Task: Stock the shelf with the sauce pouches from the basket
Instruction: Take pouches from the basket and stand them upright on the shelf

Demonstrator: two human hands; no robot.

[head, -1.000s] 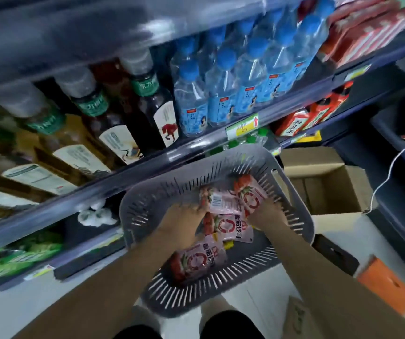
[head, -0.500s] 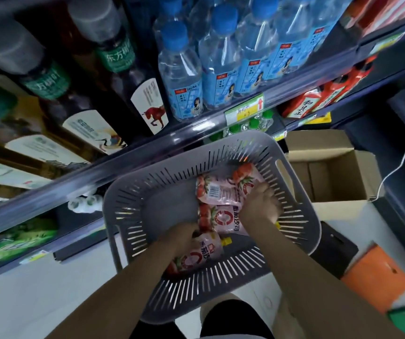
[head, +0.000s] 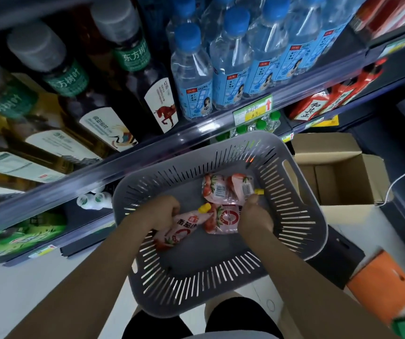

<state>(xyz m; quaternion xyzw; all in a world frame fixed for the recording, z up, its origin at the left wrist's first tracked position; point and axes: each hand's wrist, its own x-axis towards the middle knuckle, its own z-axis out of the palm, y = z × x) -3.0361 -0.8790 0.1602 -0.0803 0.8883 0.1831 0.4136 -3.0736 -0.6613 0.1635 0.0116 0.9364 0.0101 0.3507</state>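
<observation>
The left hand (head: 158, 211) grips 1 sauce pouch (head: 179, 228) around its top, just under the yellow cap (head: 204, 207). This pouch is slanted, at the near left side of the basket (head: 294, 216). 3 more pouches lie on the basket floor. The middle pouch (head: 226, 218) lies flat, touching the held one. The 2 far pouches (head: 218, 190) lie side by side near the far right corner. The right hand (head: 255, 216) is curled down on the right edge of the middle pouch. Its fingertips are hidden, so I cannot tell if it has a real hold.

The step now looks like picking up pouches, 1 in each hand. To do it well, hold each pouch by the stiff top near the cap, not the soft belly, so it does not slip or get squashed. Lift it straight up over the basket rim. The shelf (head: 123, 165) is just behind the basket, with water bottles (head: 191, 77) and dark tea bottles (head: 133, 77) on it. Keep the pouches from bumping them.
</observation>
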